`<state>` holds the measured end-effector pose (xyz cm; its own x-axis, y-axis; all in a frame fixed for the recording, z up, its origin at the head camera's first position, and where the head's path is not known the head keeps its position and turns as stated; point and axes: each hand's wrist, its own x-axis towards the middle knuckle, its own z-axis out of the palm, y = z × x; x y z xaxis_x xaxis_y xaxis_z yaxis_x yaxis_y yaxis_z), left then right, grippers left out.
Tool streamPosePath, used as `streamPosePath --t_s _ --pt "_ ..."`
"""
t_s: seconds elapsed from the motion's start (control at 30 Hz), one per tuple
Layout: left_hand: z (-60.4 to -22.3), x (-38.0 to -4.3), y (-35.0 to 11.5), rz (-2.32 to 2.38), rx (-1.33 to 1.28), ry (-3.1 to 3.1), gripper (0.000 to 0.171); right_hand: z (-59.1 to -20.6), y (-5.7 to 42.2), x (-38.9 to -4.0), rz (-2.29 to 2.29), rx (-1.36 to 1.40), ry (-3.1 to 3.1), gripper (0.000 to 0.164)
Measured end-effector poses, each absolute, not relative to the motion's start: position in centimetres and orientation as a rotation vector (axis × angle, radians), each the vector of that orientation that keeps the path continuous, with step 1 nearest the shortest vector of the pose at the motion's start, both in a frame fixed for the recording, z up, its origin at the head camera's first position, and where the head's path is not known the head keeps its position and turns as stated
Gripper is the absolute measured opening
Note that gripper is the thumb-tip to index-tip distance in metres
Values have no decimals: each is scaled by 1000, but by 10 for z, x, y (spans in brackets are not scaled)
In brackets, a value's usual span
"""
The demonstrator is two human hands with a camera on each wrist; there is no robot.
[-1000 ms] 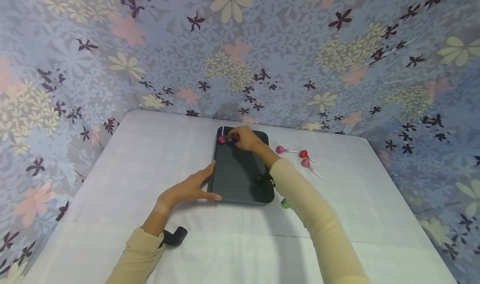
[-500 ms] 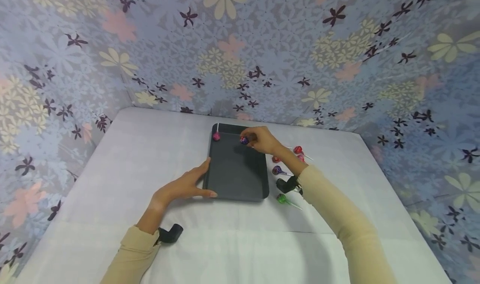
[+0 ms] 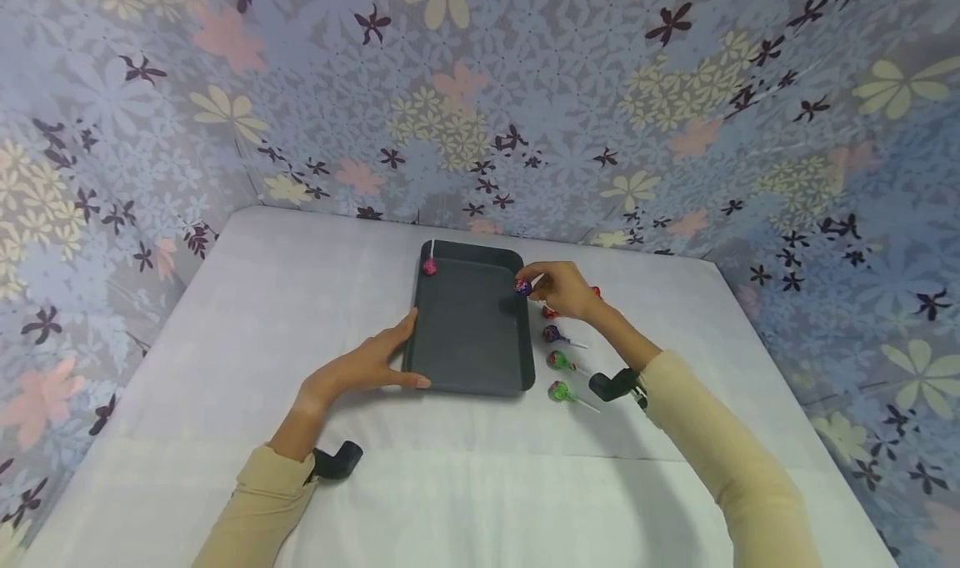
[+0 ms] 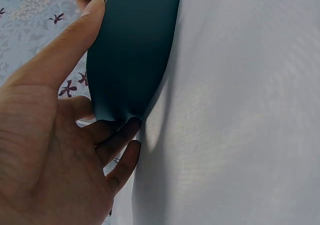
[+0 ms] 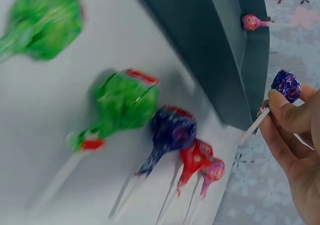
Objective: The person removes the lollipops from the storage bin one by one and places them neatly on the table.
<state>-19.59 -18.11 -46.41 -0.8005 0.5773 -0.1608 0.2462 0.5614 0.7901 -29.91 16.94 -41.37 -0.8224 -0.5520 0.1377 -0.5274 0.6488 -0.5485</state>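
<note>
A dark grey rectangular tray (image 3: 472, 334) lies on the white-covered table. My left hand (image 3: 367, 366) rests against its left side, thumb near the front corner and fingers extended along the wall; in the left wrist view the thumb (image 4: 75, 45) touches the rim. My right hand (image 3: 564, 289) pinches a purple-wrapped lollipop (image 3: 522, 287) over the tray's right rim. The right wrist view shows this purple lollipop (image 5: 286, 86) between thumb and fingers, its white stick pointing down and left. One pink lollipop (image 3: 429, 266) lies in the tray's far left corner.
Right of the tray lies a column of lollipops: a green one (image 3: 559, 391), a green-and-red one (image 3: 557, 360), a purple one (image 3: 552, 334) and a red one (image 3: 550, 311). Others are partly hidden by the right hand. Flowered fabric (image 3: 450, 134) rises behind the table.
My right hand has carried the purple lollipop rightward, from beside the pink one in the tray to the right rim. My left hand keeps its place on the tray.
</note>
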Motion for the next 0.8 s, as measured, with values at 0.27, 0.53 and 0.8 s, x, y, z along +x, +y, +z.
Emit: streamPosePath --t_s 0.27,0.53,0.8 --pt "-464 -196 -182 1121 666 2401 116 -417 199 -286 -931 -878 2841 38" --pt "-464 -196 -182 1143 663 2388 116 -432 239 -276 -802 -815 2904 37" --pt "-466 -196 -182 1138 668 2385 116 -438 274 -267 -714 -789 2876 33"
